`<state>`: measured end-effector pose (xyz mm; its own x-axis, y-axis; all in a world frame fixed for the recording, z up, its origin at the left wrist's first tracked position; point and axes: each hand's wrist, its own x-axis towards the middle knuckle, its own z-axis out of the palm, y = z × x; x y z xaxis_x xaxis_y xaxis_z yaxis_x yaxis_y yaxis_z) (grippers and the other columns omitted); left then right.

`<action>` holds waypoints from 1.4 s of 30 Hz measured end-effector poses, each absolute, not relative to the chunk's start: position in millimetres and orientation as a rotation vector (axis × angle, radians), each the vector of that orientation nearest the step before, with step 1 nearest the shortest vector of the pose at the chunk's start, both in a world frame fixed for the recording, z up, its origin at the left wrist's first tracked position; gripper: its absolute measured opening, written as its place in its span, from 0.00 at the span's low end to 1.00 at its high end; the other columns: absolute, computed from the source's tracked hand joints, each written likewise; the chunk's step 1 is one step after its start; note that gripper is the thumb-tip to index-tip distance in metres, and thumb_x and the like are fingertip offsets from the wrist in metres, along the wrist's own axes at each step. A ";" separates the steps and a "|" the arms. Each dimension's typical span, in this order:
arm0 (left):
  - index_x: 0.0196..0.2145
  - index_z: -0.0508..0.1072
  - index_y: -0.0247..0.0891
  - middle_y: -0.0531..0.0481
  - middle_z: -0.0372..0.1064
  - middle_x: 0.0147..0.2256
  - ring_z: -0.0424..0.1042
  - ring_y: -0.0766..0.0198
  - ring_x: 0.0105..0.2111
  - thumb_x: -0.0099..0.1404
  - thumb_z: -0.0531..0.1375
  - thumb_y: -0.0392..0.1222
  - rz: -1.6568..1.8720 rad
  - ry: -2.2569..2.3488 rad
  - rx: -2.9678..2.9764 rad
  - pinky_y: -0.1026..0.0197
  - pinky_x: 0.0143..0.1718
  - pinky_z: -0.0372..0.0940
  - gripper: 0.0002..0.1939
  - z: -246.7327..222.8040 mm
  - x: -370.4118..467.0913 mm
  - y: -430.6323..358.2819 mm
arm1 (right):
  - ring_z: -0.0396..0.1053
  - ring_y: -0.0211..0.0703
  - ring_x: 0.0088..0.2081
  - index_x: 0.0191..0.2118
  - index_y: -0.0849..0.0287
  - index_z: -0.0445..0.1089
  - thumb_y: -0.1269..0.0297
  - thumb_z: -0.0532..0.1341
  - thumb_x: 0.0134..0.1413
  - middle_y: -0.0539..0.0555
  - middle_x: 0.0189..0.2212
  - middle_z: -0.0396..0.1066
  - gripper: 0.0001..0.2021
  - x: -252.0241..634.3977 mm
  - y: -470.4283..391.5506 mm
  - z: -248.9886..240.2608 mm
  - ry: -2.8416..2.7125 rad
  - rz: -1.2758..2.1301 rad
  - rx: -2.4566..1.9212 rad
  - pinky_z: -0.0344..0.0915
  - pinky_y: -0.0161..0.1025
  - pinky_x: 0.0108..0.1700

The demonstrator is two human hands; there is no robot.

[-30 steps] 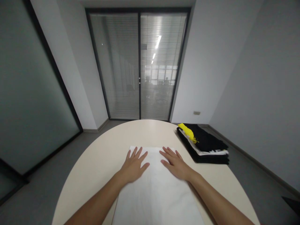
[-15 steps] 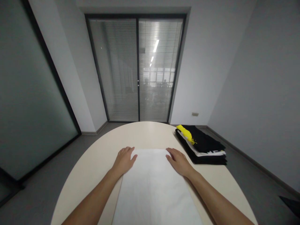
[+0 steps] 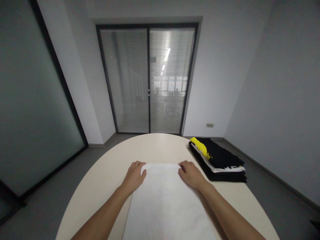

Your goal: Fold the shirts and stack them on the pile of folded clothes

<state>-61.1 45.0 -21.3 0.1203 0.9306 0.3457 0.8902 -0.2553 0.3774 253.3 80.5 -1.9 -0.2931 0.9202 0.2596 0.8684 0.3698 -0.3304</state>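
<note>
A smooth white cloth [image 3: 163, 203], folded into a long strip, lies flat down the middle of the table and runs out of view at the bottom. At its far left corner is my left hand [image 3: 135, 176], its fingers bent over the edge and its thumb on the near side, gripping the fabric. My right hand [image 3: 191, 173] grips the far right corner in the same way, fingers curled and thumb tucked in. The fingertips are partly hidden by the cloth's edge. Between the hands, the far edge is nearly straight.
The round cream table [image 3: 100, 186] carries a stack of folded clothes [image 3: 222, 160], black and white with a yellow piece, to the right of my right hand. Beyond stand glazed doors with blinds [image 3: 150, 83] and grey walls. A frosted glass panel [image 3: 37, 100] is at the left.
Both hands have closed further on the cloth's far corners, thumbs drawing toward the fingers. The whole scene sits slightly lower in view, as the camera has tilted up a little.
</note>
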 end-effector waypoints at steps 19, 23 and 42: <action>0.48 0.73 0.37 0.44 0.73 0.46 0.70 0.55 0.48 0.61 0.55 0.24 0.865 1.781 2.271 0.55 0.53 0.62 0.20 -19.6 -53.3 42.3 | 0.66 0.53 0.54 0.53 0.63 0.68 0.59 0.51 0.65 0.63 0.51 0.71 0.19 266.4 74.9 -17.2 -2.240 0.310 -1.277 0.61 0.50 0.60; 0.49 0.73 0.37 0.44 0.74 0.46 0.70 0.54 0.49 0.61 0.55 0.24 0.857 1.788 2.259 0.54 0.54 0.62 0.21 -19.2 -52.9 42.4 | 0.65 0.53 0.55 0.56 0.63 0.68 0.58 0.50 0.65 0.63 0.51 0.71 0.20 266.6 74.9 -16.8 -2.266 0.310 -1.270 0.60 0.50 0.61; 0.45 0.74 0.38 0.49 0.76 0.42 0.74 0.61 0.41 0.59 0.55 0.27 1.076 1.652 1.909 0.63 0.45 0.64 0.17 -2.6 -53.7 38.7 | 0.71 0.48 0.43 0.56 0.62 0.69 0.61 0.57 0.58 0.60 0.45 0.71 0.21 262.9 73.9 -2.1 -2.144 0.425 -1.356 0.65 0.44 0.53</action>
